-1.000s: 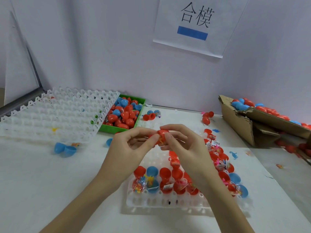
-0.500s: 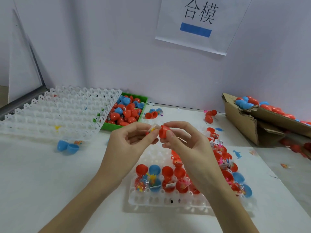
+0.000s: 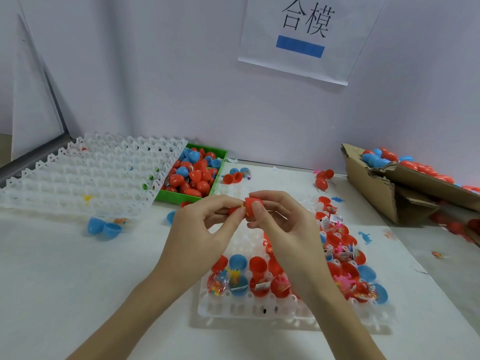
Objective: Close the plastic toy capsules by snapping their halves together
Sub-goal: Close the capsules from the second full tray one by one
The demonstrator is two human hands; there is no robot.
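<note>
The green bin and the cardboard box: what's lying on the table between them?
Head view: loose red capsule pieces near the green bin and more toward the cardboard box.

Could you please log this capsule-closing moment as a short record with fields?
Left hand: left hand pinches one red capsule half
Right hand: right hand pinches the other red half
Halves: close together, a gap shows, not yet snapped
Below hands: white tray with open filled capsules
Far left: green bin of capsules
Far right: cardboard box
</note>
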